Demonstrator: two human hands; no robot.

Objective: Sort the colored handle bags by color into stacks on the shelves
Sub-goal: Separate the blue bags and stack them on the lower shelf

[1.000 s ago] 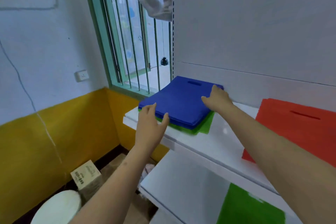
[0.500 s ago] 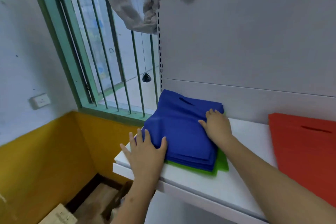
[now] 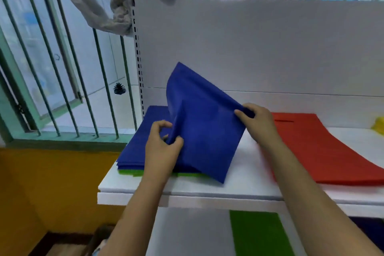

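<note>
Fingers [image 3: 166, 125] of both hands pinch a blue bag [image 3: 203, 131] above the white shelf [image 3: 239, 185] beside a barred window [image 3: 68, 68].

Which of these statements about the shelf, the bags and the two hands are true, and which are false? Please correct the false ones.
1. Both hands grip the lifted blue bags. True: the left hand and the right hand each pinch an edge.
2. A green bag lies under the blue stack. True.
3. The red bags lie left of the blue ones. False: right.
4. The lower shelf holds a yellow bag. False: a green one.
</note>
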